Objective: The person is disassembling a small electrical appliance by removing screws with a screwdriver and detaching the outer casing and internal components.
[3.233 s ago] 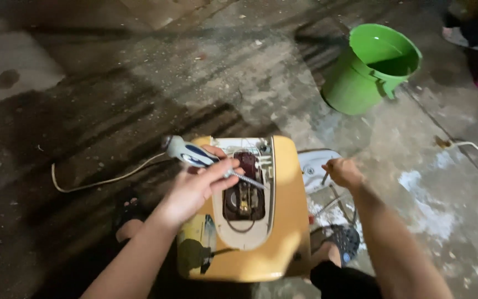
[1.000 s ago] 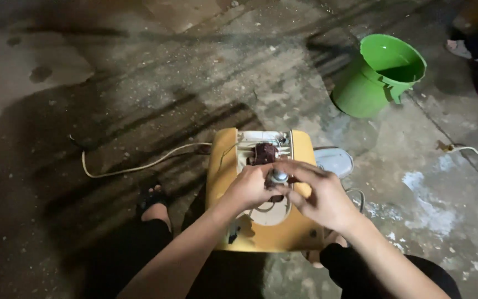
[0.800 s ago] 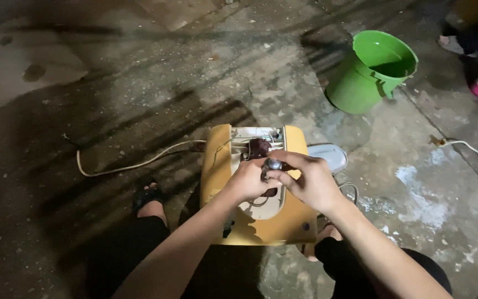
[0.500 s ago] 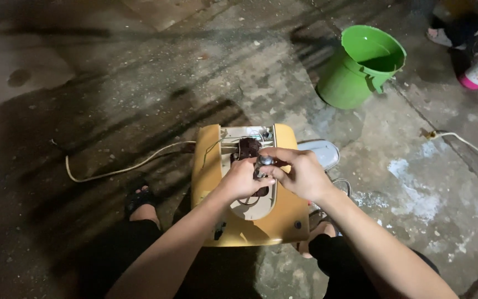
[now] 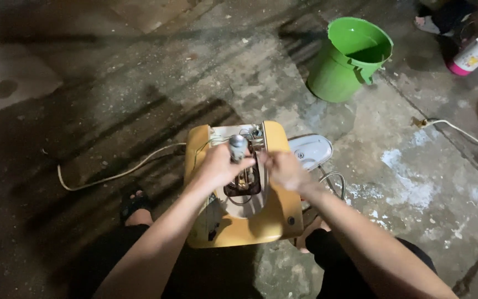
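Left hand [image 5: 217, 166]: wrapped around a small grey cylinder [image 5: 238, 147], fingers clamped on its lower part, rounded top poking above the fist — held upright over the open cavity, apparently to keep it steady near the wiring.
Right hand [image 5: 284, 170]: hovering just beside the cylinder at the cavity's right edge, fingers curled together; blurred, so cannot tell whether anything small is pinched.
Yellow appliance housing [image 5: 275, 218]: lying flat on the concrete floor [image 5: 139, 83] between the knees, opened side up — placed so, it seems, to bring the inside parts within reach of both hands.
Cavity [image 5: 243, 185]: dark, in the middle of the housing, with a brownish wound part and thin wires near the far edge.
Cord [image 5: 112, 176]: pale, trailing from the housing's left edge across the floor.
Grey cover [image 5: 312, 150]: flat on the floor, just beside the housing's far right corner.
Green bucket [image 5: 349, 61]: well apart, toward the far right.
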